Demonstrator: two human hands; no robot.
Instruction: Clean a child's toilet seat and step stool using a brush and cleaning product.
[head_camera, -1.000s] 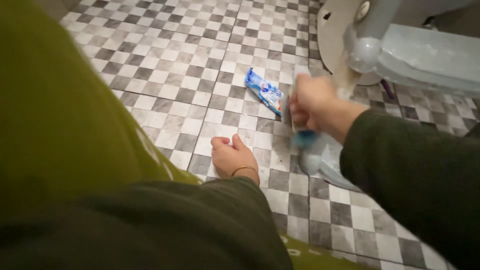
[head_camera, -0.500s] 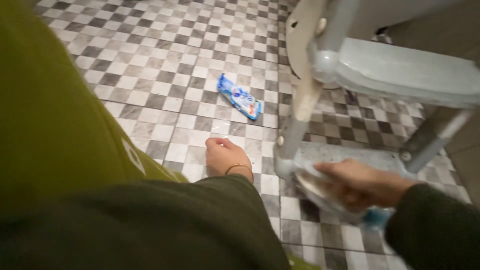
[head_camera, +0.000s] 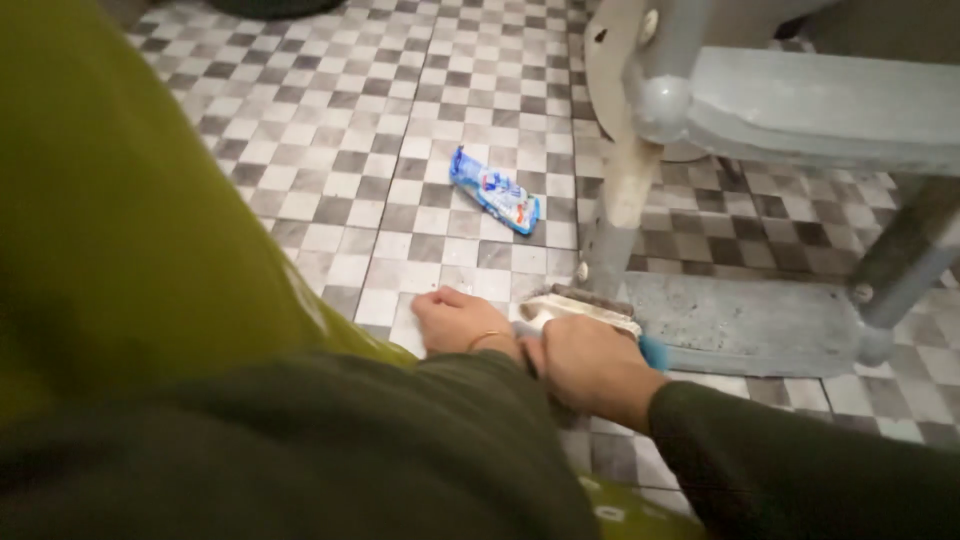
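My right hand (head_camera: 590, 365) grips a scrub brush (head_camera: 580, 303) with a pale back, dark bristles and a blue handle end, pressed at the near corner of the grey lower step (head_camera: 745, 322) of a metal stool frame. My left hand (head_camera: 455, 320), with a thin gold bangle at the wrist, rests on the checkered floor tiles right beside the brush, its fingers loosely curled with nothing in them. Both arms wear dark green sleeves.
A blue and white sachet (head_camera: 495, 190) lies on the grey and white checkered floor (head_camera: 330, 150) ahead. The grey stool's leg (head_camera: 620, 215) and upper step (head_camera: 820, 105) rise at right. A pale round base (head_camera: 605, 60) stands behind. Olive cloth (head_camera: 130, 250) fills the left.
My right hand swung the brush from up near the stool leg down to the right, then back left against the lower step's corner beside my left hand. The left hand stayed on the floor.
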